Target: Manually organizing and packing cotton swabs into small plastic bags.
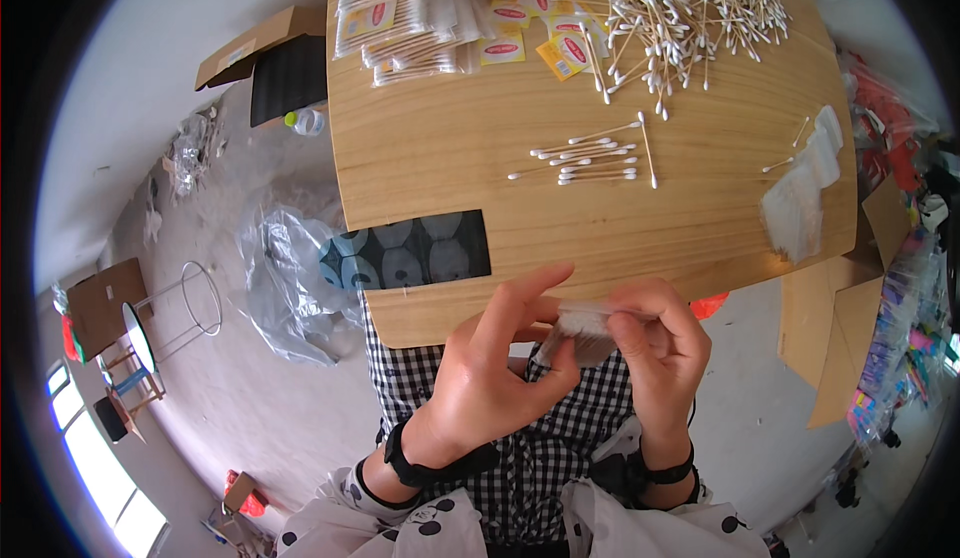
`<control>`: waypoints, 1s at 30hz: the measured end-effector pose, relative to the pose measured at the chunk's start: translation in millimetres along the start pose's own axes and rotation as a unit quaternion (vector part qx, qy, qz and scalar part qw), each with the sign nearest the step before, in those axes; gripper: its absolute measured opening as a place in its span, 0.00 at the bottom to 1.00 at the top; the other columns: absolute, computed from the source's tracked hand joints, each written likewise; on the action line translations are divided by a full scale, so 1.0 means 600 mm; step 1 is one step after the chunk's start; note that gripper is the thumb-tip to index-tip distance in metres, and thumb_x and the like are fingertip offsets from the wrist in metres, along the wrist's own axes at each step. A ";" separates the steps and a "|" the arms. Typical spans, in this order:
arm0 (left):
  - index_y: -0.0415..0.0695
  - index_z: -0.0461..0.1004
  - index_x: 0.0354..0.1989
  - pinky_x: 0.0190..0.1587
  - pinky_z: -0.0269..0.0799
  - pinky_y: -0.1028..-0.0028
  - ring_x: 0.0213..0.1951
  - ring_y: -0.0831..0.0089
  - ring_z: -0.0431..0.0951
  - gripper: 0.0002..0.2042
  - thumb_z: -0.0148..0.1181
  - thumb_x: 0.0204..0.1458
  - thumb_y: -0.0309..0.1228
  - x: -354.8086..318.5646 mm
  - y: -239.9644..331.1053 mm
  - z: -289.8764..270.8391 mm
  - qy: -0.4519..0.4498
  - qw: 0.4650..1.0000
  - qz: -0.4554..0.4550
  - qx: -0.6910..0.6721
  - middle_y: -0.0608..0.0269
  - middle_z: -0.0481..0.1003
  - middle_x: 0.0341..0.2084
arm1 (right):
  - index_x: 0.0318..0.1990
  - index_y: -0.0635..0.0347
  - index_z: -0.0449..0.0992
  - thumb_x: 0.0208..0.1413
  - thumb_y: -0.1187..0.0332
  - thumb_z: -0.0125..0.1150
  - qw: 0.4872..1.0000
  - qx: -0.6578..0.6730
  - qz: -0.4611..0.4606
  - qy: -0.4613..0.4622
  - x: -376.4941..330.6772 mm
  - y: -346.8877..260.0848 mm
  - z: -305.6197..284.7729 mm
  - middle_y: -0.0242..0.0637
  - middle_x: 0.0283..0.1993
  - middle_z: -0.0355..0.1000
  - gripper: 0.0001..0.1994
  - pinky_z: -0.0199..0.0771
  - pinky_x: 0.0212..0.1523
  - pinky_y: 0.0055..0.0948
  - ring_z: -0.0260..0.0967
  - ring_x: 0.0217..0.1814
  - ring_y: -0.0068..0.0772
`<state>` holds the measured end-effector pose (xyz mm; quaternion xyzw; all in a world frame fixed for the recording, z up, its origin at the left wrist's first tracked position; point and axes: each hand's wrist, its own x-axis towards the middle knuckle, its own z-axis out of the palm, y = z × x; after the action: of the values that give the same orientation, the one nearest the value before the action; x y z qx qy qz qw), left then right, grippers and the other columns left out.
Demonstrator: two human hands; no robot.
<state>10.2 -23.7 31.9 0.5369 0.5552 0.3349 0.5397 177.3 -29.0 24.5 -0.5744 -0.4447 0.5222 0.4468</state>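
Above my lap, at the table's near edge, both hands hold a small clear plastic bag [588, 326] with what look like cotton swabs inside. My left hand [490, 373] pinches its left side, the index finger raised and pointing away. My right hand [662, 348] grips the right side between thumb and fingers. Beyond them, several loose cotton swabs [590, 163] lie in a rough group on the wooden table [640, 238]. A large heap of cotton swabs [690, 18] covers the far right. Filled bags of swabs [410, 18] are stacked at the far left.
Yellow-and-white cards [565, 55] lie between the stack and heap. A dark film sheet [430, 250] overhangs the left edge. Empty-looking clear bags [795, 203] and two stray swabs lie at right. Cardboard boxes [835, 328] and crumpled plastic [290, 278] are on the floor.
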 end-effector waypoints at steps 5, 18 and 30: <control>0.41 0.62 0.63 0.36 0.82 0.75 0.37 0.67 0.84 0.32 0.64 0.45 0.19 -0.003 0.004 -0.007 -0.023 0.998 -0.026 -0.045 0.56 0.80 0.37 | 0.36 0.67 0.75 0.58 0.75 0.63 0.999 0.024 0.028 0.016 -0.004 -0.009 0.004 0.31 0.35 0.73 0.04 0.68 0.40 0.20 0.68 0.36 0.19; 0.35 0.54 0.67 0.42 0.79 0.79 0.43 0.75 0.79 0.35 0.58 0.48 0.12 0.002 0.012 -0.027 -0.096 0.968 -0.156 -0.169 0.56 0.79 0.38 | 0.35 0.67 0.75 0.61 0.72 0.62 0.997 0.007 0.077 0.023 -0.007 -0.026 0.005 0.28 0.30 0.72 0.06 0.66 0.35 0.17 0.66 0.31 0.13; 0.36 0.58 0.66 0.39 0.77 0.81 0.44 0.78 0.77 0.33 0.63 0.50 0.16 0.004 0.010 -0.027 -0.099 0.955 -0.177 -0.215 0.57 0.78 0.40 | 0.35 0.67 0.75 0.61 0.72 0.61 0.992 0.046 0.115 0.025 -0.006 -0.019 -0.001 0.26 0.32 0.72 0.06 0.64 0.36 0.15 0.65 0.33 0.12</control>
<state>-3.7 -16.9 40.3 0.3319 0.4999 0.2905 0.7453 177.3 -30.2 36.5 -0.6132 -0.3398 0.5756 0.4210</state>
